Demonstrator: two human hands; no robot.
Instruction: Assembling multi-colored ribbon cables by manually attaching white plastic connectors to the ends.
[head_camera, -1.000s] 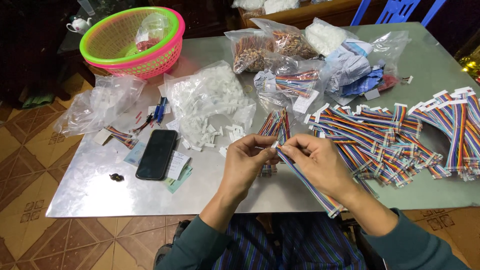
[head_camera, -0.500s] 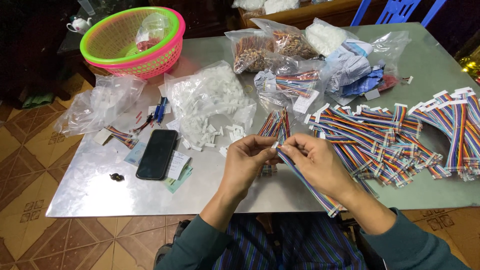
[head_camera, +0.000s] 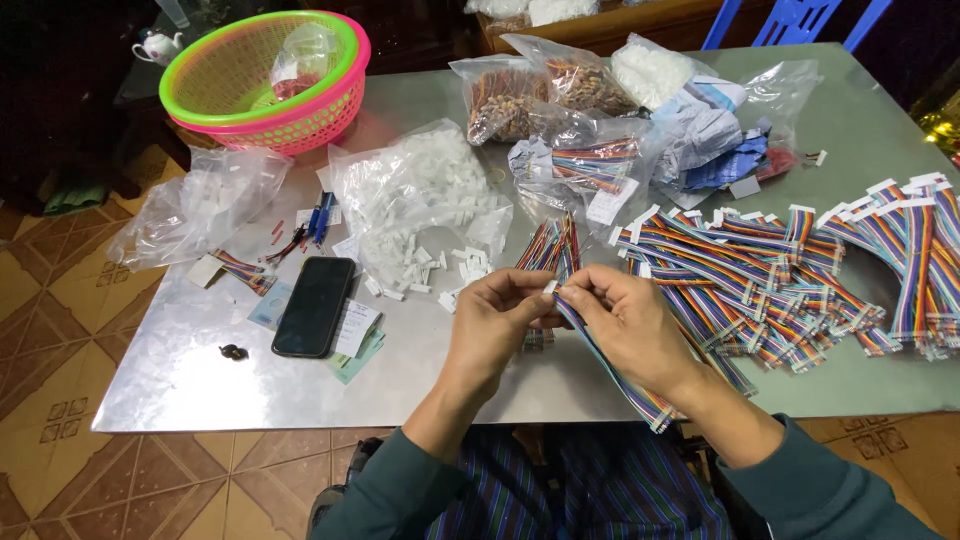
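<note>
Rainbow-striped flat ribbon cable with a small white plastic connector at its upper end lay between my two hands above the near edge of the table, its loose tail drooping off toward my lap. My left hand was pinched narrow on that white end, and my right hand was closed around the strip just below it, fingertips meeting the left ones. It seemed light and limp to me, soft along its length yet stiff only at the little housing, so the sound place to grip was close to the connector; the thin wires looked easy to bend or pull loose. Beneath was a dull grey metal tabletop, smooth and probably slippery. A heap of finished multicoloured cables spread on my right, a clear bag of white connectors sat ahead, a black phone lay to the left, and a green-and-pink plastic basket stood at the far corner. Brown patterned floor tiles showed past the edge.
</note>
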